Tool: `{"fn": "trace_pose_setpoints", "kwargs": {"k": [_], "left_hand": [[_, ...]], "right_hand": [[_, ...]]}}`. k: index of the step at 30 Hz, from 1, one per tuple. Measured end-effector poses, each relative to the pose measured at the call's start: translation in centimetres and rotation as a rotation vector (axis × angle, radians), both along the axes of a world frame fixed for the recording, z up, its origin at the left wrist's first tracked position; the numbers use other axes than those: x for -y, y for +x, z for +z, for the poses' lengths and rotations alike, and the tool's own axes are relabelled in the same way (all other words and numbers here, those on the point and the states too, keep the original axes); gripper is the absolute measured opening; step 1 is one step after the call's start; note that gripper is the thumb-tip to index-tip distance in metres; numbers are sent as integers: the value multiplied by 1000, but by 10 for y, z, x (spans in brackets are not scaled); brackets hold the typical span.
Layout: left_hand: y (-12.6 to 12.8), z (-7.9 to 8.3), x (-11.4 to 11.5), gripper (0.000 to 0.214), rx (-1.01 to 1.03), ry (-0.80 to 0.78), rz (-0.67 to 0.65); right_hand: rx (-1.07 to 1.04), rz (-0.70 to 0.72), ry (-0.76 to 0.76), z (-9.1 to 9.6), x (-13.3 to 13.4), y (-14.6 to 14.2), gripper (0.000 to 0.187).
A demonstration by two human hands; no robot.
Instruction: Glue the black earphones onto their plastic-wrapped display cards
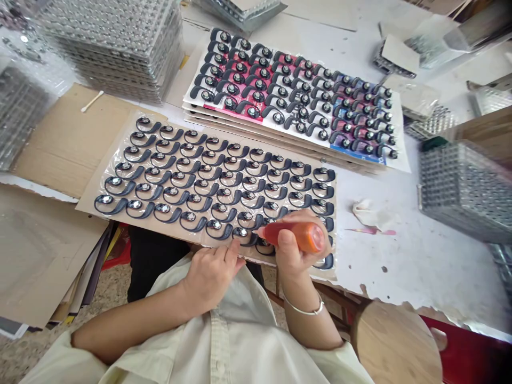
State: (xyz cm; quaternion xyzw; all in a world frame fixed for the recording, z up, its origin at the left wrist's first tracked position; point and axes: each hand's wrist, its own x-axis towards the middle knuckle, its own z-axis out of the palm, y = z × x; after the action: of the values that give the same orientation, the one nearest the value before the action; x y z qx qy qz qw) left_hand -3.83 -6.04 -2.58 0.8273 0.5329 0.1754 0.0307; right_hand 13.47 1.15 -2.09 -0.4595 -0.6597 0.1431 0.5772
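R hand (293,261) grips btl (301,233) near-horiz., L hand (212,274) palm-down @ card (91,202) edge.

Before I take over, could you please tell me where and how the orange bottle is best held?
I'd grip the bottle around its wide body, coming from the right, near its base. Its narrow nozzle points left toward a dark hook, so that end is best kept free; the right hand holds it by the body.
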Motion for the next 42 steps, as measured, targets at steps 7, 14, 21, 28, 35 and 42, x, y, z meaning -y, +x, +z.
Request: {"fn": "trace_pose_setpoints", "kwargs": {"k": [7,14,21,28,35,42], "left_hand": [[0,1,0,33,-1,-16,-5],[1,2,0,30,16,0,2],[1,2,0,31,10,4,9],[1,0,1,30,27,15,12],[3,0,0,29,34,6,29],[3,-2,1,35,13,-16,29]], "right_hand": [[52,-3,10,-2,-2,-2,18],[65,-14,14,-2,-3,-4,20],[87,4,43,0,-2,-5,20],[79,40,78,-1,-2,-4,20],[105,58,115,-2,-1,-3,22],[146,85,130,1,1,-3,24]]}}
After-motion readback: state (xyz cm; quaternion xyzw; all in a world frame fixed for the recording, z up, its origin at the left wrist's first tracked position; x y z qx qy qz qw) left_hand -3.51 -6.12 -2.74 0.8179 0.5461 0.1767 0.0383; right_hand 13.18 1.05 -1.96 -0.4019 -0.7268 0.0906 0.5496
